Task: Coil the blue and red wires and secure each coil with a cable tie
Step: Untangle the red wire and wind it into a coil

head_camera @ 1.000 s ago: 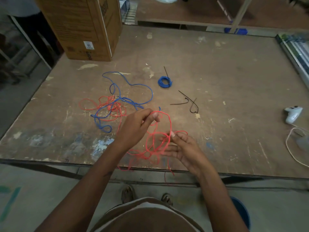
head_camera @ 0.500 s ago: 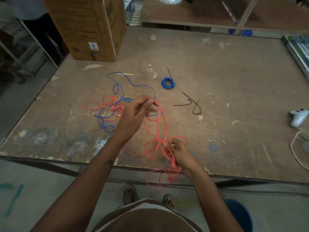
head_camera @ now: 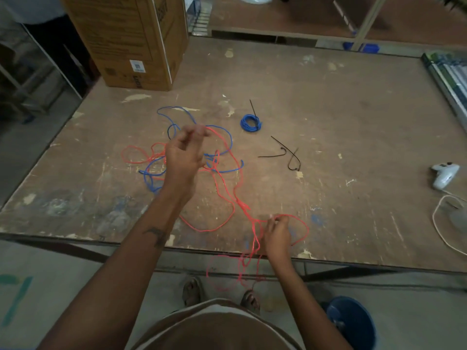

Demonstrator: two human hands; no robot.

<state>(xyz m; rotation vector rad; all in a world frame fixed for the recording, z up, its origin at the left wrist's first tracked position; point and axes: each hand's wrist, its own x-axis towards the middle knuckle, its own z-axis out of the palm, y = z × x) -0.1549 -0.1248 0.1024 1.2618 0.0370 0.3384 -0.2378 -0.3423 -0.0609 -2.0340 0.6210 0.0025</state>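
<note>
table: big scuffed brown plywood worktop [head_camera: 328,127] in front of you, paint blotches all over it
box: tall brown cardboard carton [head_camera: 131,39] standing at the far left corner
bucket: round blue plastic tub [head_camera: 353,322] on the floor by your right leg
red wire: long thin red strand [head_camera: 222,188], loose and messy, running from your raised left hand across the table to your right hand, a few loops spilling over the near edge
blue wire: loose blue strand [head_camera: 177,114] sprawled on the left-middle of the table, tangled up with the red one under your left hand
left hand: your left hand [head_camera: 185,152] is up above the tangle, fingertips pinched on the red wire, a bit motion-blurred
right hand: your right hand [head_camera: 278,233] sits at the near edge, fingers curled round a bunch of red loops
controller: white game-style controller [head_camera: 444,173] at the right edge, white cord trailing off it
blue coil: small tight blue wire coil [head_camera: 250,123] mid-table, already cinched with a black tie, tail sticking up
cable ties: two loose black plastic ties [head_camera: 288,155] just right of that coil, lying crossed
</note>
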